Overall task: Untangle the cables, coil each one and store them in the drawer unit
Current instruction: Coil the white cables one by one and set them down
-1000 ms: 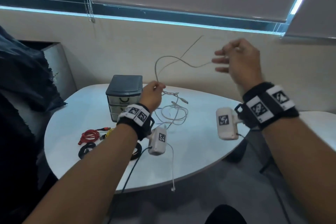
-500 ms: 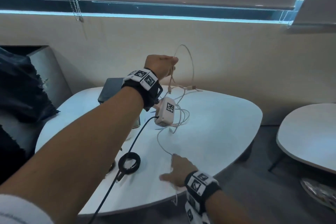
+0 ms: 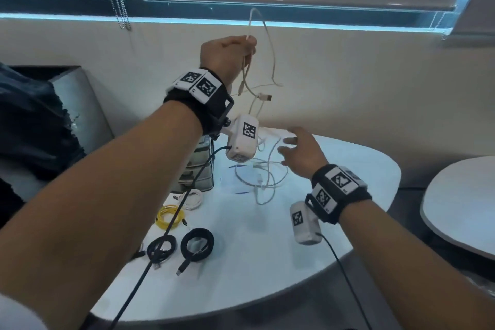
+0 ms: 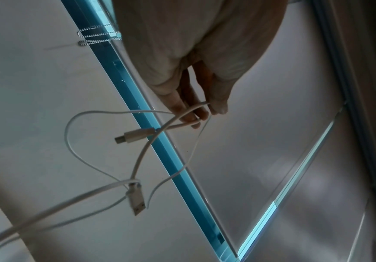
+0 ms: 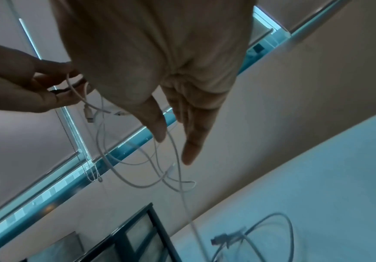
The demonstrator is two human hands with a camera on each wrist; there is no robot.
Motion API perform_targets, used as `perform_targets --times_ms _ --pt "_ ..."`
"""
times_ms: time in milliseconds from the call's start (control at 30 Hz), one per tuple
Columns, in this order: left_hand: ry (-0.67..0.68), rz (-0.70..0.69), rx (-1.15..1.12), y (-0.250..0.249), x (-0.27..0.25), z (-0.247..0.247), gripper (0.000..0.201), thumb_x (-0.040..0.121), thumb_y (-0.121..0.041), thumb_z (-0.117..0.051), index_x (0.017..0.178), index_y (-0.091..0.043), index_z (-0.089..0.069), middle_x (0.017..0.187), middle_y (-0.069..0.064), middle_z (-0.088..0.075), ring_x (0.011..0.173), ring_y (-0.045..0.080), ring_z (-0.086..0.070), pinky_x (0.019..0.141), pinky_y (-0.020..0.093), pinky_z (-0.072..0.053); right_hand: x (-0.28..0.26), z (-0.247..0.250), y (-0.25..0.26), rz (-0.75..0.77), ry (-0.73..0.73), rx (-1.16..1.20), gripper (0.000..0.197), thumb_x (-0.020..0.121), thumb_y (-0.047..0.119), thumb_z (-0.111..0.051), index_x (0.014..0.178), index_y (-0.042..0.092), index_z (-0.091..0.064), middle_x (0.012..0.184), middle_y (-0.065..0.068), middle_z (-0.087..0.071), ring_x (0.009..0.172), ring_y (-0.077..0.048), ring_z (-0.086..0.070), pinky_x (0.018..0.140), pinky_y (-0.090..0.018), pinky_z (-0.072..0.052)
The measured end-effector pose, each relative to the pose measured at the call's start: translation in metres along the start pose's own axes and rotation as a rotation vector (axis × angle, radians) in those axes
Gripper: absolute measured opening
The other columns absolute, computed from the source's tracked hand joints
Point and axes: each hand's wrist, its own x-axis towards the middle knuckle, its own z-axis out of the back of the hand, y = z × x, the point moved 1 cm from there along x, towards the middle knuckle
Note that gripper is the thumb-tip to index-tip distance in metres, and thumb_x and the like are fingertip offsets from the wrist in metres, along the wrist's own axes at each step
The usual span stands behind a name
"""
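Observation:
My left hand point(image 3: 230, 55) is raised high above the table and pinches a tangle of thin white cables point(image 3: 270, 61) between its fingers point(image 4: 191, 113). Two plug ends point(image 4: 135, 136) dangle below it, and the rest trails down to loose white loops point(image 3: 263, 177) on the table. My right hand point(image 3: 297, 151) hovers lower with straight, spread fingers point(image 5: 191, 141) beside the hanging strands and holds nothing. The grey drawer unit point(image 3: 199, 169) stands behind my left forearm, largely hidden.
On the white table point(image 3: 348, 169) lie a coiled white cable point(image 3: 191, 197), a yellow coil point(image 3: 170, 215) and two black coils point(image 3: 197, 244) near the front left. A second table point(image 3: 460, 206) stands to the right. A dark cloth-covered seat point(image 3: 34, 126) is at left.
My left hand has lifted the white cables higher. My right hand has left the table's front edge and risen up to the hanging strands.

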Motion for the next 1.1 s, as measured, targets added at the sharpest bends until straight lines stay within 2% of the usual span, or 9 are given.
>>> perform_targets --times_ms 133,300,433,567,767,867,967,1033,1100 --pt "0.012 0.021 -0.062 -0.004 -0.001 0.002 0.004 0.086 -0.006 -0.076 0.088 -0.003 -0.075 0.081 0.009 -0.073 0.083 0.022 -0.067 0.093 0.039 -0.058 -0.006 0.005 0.009 0.087 -0.088 -0.062 0.052 0.095 0.024 -0.061 0.142 0.020 -0.041 0.132 -0.003 -0.055 0.108 -0.020 -0.058 0.085 -0.027 -0.043" --pt "0.084 0.084 -0.041 0.011 -0.014 -0.002 0.008 0.085 -0.010 -0.077 0.090 -0.004 -0.075 0.084 0.008 -0.075 0.085 0.021 -0.068 0.090 0.035 -0.056 -0.006 -0.014 0.035 0.091 -0.141 0.099 0.057 0.069 0.072 -0.068 0.096 0.021 -0.065 0.092 -0.001 -0.070 0.084 -0.016 -0.068 0.073 -0.034 -0.056" --pt "0.132 0.133 -0.035 0.021 -0.025 -0.004 0.003 0.084 -0.005 -0.077 0.082 -0.005 -0.075 0.080 0.009 -0.072 0.082 0.021 -0.066 0.081 0.028 -0.055 0.003 -0.030 0.041 0.066 -0.080 0.154 0.035 0.094 0.035 -0.064 0.073 0.008 -0.068 0.068 -0.008 -0.068 0.045 -0.006 -0.055 0.047 -0.020 -0.042" --pt "0.096 0.158 0.033 0.029 -0.031 0.006 0.003 0.082 -0.002 -0.078 0.084 -0.002 -0.075 0.079 0.008 -0.070 0.077 0.019 -0.061 0.067 0.022 -0.050 0.011 -0.024 0.027 -0.082 -0.221 0.269 0.031 0.100 0.019 -0.052 0.083 -0.003 -0.066 0.065 -0.013 -0.066 0.042 -0.015 -0.058 0.040 -0.022 -0.043" --pt "-0.021 0.105 0.153 0.033 -0.029 0.019 0.014 0.080 -0.011 -0.082 0.090 -0.003 -0.077 0.078 0.003 -0.073 0.061 0.011 -0.059 0.069 0.023 -0.049 0.004 -0.013 -0.003 -0.252 -0.283 0.396 0.028 0.103 0.013 -0.044 0.090 -0.006 -0.060 0.072 -0.022 -0.069 0.046 -0.022 -0.065 0.042 -0.025 -0.053" --pt "-0.030 0.088 0.192 0.028 -0.033 0.021 0.015 0.079 -0.014 -0.083 0.091 -0.006 -0.078 0.091 0.005 -0.076 0.075 0.013 -0.066 0.082 0.029 -0.055 0.001 -0.005 -0.018 -0.317 -0.360 0.455 0.027 0.102 0.014 -0.047 0.097 -0.008 -0.061 0.070 -0.020 -0.070 0.048 -0.023 -0.068 0.045 -0.027 -0.055" --pt "0.012 0.067 0.223 0.022 -0.039 0.019 0.012 0.080 -0.017 -0.083 0.087 -0.009 -0.079 0.094 0.003 -0.077 0.086 0.015 -0.070 0.096 0.036 -0.055 -0.005 -0.005 -0.025 -0.338 -0.275 0.434 0.040 0.097 0.020 -0.060 0.130 0.001 -0.046 0.096 -0.021 -0.070 0.060 -0.025 -0.071 0.050 -0.031 -0.057" --pt "0.048 0.061 0.223 0.014 -0.045 0.015 0.008 0.080 -0.019 -0.083 0.083 -0.013 -0.077 0.096 0.002 -0.076 0.090 0.013 -0.069 0.102 0.038 -0.051 -0.011 -0.008 -0.020 -0.306 -0.199 0.335 0.055 0.093 0.024 -0.065 0.138 0.009 -0.037 0.109 -0.016 -0.065 0.070 -0.024 -0.071 0.062 -0.038 -0.061" --pt "0.081 0.059 0.224 0.005 -0.050 0.011 0.007 0.082 -0.022 -0.082 0.083 -0.019 -0.075 0.115 0.001 -0.072 0.106 0.012 -0.065 0.110 0.035 -0.041 -0.018 -0.009 -0.010 -0.222 -0.200 0.244 0.047 0.091 0.026 -0.065 0.132 0.013 -0.045 0.098 -0.006 -0.065 0.077 -0.024 -0.071 0.077 -0.047 -0.061"
